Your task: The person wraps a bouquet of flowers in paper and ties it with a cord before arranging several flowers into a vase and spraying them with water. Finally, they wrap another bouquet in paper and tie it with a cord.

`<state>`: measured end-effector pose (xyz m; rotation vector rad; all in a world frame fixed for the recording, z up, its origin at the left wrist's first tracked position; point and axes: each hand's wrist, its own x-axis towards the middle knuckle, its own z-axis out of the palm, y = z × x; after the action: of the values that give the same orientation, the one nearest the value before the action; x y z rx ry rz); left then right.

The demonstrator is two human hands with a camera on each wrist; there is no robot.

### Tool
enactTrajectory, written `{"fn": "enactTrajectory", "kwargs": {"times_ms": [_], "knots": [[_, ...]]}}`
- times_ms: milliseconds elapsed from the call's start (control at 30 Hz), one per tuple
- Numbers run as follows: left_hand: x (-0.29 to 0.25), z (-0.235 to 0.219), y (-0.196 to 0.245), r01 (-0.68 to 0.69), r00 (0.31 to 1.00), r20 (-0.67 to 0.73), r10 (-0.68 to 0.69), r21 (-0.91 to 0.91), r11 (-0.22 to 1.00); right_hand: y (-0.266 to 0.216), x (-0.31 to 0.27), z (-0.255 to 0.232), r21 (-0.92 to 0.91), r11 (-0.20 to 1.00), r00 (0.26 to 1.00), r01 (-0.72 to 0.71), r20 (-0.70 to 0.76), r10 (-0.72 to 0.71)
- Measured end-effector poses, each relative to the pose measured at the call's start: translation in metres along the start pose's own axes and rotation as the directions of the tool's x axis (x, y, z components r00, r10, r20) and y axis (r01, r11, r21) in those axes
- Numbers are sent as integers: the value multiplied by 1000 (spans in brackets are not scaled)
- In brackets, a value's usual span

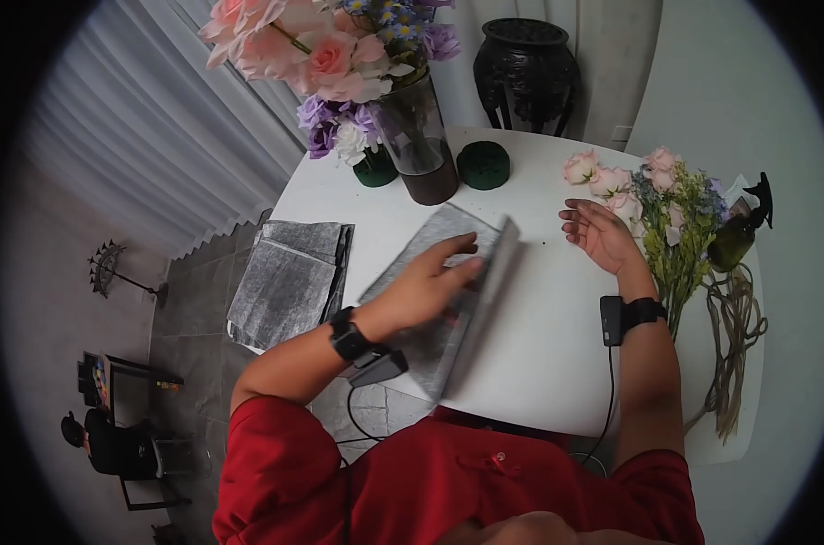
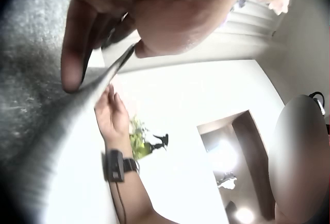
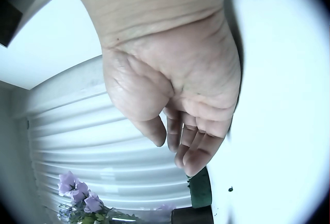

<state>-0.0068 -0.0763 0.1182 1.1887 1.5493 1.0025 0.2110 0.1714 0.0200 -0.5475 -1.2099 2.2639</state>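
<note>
My left hand (image 1: 427,286) pinches the raised edge of a grey, fibrous wrapping sheet (image 1: 444,238) in the middle of the table. In the left wrist view the sheet (image 2: 31,80) passes between the thumb and fingers of that hand (image 2: 165,13). Its right side stands up as a folded strip, while the rest slopes toward the table's front edge. My right hand (image 1: 602,238) lies on the white tabletop beside the flowers, palm turned inward. The right wrist view shows that hand (image 3: 175,90) with loosely bent fingers and nothing in them.
More grey sheets (image 1: 285,282) lie stacked at the left. A tall glass vase (image 1: 416,136) of flowers stands at the back beside a green foam block (image 1: 483,165). Pink roses (image 1: 621,186), a spray bottle (image 1: 739,232) and raffia-like strands (image 1: 730,354) are at the right.
</note>
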Motion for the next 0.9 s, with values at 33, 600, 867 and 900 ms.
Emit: {"fn": "enactTrajectory", "kwargs": {"times_ms": [33,600,867,900], "knots": [[7,10,3,6,998,60,-6,3,1000,1,0,0,-7,1000,1000,8,-1,-8],[114,-6,-46,-584,736,274,619,719,376,0,0,11,-188,982,1000,6,-24,-11],[92,-6,-53,-329,880,187,437,904,275,-4,-6,18,-233,971,998,48,-19,-54],[88,-6,-52,-290,898,173,404,924,248,0,-1,16,-395,914,994,88,-26,-107]]}}
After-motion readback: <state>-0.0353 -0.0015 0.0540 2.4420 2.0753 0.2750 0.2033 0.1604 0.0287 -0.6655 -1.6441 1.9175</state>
